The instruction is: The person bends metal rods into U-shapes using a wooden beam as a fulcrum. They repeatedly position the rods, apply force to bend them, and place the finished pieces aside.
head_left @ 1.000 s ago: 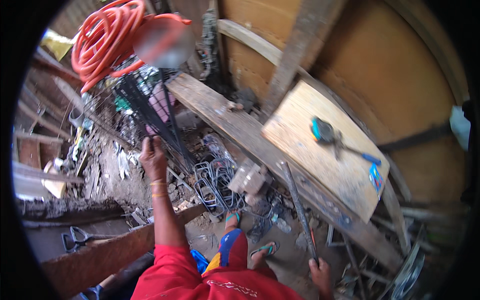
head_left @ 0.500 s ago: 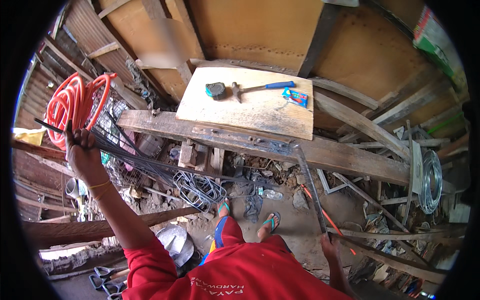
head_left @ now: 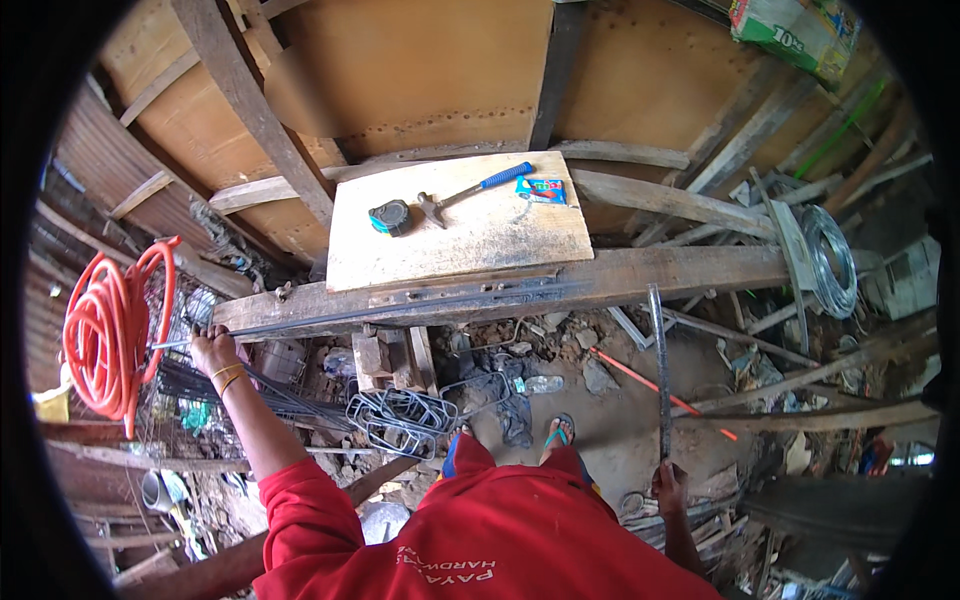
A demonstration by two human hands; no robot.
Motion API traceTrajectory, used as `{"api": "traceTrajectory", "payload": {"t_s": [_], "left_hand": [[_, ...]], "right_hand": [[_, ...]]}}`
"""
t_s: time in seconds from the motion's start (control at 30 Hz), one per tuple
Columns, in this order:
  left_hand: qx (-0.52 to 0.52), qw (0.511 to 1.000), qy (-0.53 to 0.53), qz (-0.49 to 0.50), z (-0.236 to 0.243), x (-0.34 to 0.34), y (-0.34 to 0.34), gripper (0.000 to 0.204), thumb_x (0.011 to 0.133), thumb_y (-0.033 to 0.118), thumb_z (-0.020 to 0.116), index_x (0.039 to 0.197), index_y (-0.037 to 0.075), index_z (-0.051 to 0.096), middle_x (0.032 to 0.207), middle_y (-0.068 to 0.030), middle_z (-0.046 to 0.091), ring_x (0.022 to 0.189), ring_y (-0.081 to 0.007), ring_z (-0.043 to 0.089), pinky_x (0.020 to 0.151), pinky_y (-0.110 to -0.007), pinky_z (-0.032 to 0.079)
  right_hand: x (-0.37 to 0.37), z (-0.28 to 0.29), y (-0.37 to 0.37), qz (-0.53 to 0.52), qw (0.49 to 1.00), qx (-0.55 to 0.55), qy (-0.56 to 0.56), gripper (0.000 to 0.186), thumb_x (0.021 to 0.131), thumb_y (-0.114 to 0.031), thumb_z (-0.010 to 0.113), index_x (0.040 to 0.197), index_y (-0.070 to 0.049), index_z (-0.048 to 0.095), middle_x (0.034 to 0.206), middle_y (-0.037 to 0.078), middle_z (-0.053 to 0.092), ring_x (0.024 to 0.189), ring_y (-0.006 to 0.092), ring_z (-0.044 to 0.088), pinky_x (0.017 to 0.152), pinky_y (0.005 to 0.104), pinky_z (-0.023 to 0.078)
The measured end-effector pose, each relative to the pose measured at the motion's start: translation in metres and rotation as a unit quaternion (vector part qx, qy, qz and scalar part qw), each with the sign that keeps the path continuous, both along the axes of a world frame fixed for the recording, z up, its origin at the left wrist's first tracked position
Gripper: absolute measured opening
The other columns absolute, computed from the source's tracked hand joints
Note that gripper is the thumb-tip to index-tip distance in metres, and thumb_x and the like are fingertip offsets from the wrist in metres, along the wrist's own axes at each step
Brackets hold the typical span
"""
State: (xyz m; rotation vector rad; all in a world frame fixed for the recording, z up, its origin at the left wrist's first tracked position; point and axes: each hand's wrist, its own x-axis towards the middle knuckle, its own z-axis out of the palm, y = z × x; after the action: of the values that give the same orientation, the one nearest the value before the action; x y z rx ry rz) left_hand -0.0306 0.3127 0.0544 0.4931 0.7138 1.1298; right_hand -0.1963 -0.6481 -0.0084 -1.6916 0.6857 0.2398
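My left hand (head_left: 213,350) is closed around one thin dark steel rod (head_left: 330,321), whose short end sticks out past my fingers. The rod lies along the thick wooden beam (head_left: 700,268), reaching the row of small metal pegs (head_left: 440,293) fixed on it. Lower right, my right hand (head_left: 670,490) grips the near end of a long, narrow dark metal bar (head_left: 661,380), which points away from me toward the beam. On a plywood board (head_left: 450,245) behind the pegs lie a tape measure (head_left: 390,217), a blue-handled claw hammer (head_left: 455,202) and a small blue packet (head_left: 541,190).
A coil of orange hose (head_left: 105,340) hangs at the far left. Bent steel stirrups (head_left: 400,420) and more rods sit below the beam, beside wooden blocks (head_left: 385,362). A wire coil (head_left: 828,262) is at right. Rubble and an orange stick (head_left: 660,392) lie on the ground.
My left hand has come down and nearer the beam, bringing the rod onto it. The bar in my right hand has swung more upright, its far end away from the pegs. The view has shifted.
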Motion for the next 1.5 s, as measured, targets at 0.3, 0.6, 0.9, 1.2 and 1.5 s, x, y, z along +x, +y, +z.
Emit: {"api": "traceTrajectory", "payload": {"t_s": [0.3,0.6,0.9,1.2,1.5], "left_hand": [[0.222,0.801,0.551,-0.078,-0.09,0.048,0.044,0.026,0.088,0.029,0.07,0.091,0.004,0.067,0.09,-0.0117,0.061,0.08,-0.0252,0.059,0.068,-0.036,0.047],[0.362,0.5,0.776,-0.13,-0.1,0.05,0.045,0.042,0.076,0.034,0.08,0.094,-0.003,0.076,0.105,-0.0239,0.074,0.099,-0.0359,0.073,0.086,-0.041,0.058],[0.313,0.518,0.782,-0.148,-0.138,0.078,0.033,0.026,0.079,0.022,0.076,0.09,-0.001,0.075,0.101,-0.0177,0.076,0.094,-0.0313,0.074,0.078,-0.039,0.059],[0.367,0.445,0.792,-0.198,-0.153,0.094,0.03,0.022,0.088,0.019,0.065,0.099,0.0,0.066,0.095,-0.0138,0.072,0.083,-0.0298,0.071,0.079,-0.044,0.059],[-0.038,0.962,0.202,-0.179,-0.157,0.088,0.06,0.025,0.095,0.017,0.052,0.112,0.004,0.065,0.103,-0.0107,0.067,0.099,-0.0278,0.062,0.084,-0.038,0.053]], "right_hand": [[-0.094,0.036,0.11,-0.052,0.995,-0.007,0.083,0.053,0.101,-0.054,0.058,0.072,-0.009,0.055,0.056,-0.002,0.047,0.045,0.0092,0.042,0.041,0.0273,0.032],[-0.121,0.053,0.149,-0.023,0.991,-0.071,0.107,0.059,0.1,-0.057,0.057,0.07,-0.006,0.058,0.054,0.0,0.05,0.041,0.0106,0.048,0.04,0.0298,0.037],[-0.13,0.059,0.151,-0.004,0.984,-0.134,0.12,0.059,0.101,-0.052,0.055,0.068,-0.004,0.061,0.052,0.003,0.053,0.041,0.0127,0.051,0.041,0.0314,0.038],[-0.136,0.06,0.155,-0.049,0.98,-0.081,0.176,0.056,0.099,-0.05,0.059,0.068,-0.005,0.061,0.053,0.003,0.053,0.042,0.0117,0.05,0.042,0.0305,0.038],[-0.134,0.049,0.15,-0.008,0.982,-0.096,0.163,0.056,0.098,-0.053,0.06,0.072,-0.003,0.064,0.054,0.003,0.054,0.044,0.0128,0.051,0.044,0.0321,0.039]]}}
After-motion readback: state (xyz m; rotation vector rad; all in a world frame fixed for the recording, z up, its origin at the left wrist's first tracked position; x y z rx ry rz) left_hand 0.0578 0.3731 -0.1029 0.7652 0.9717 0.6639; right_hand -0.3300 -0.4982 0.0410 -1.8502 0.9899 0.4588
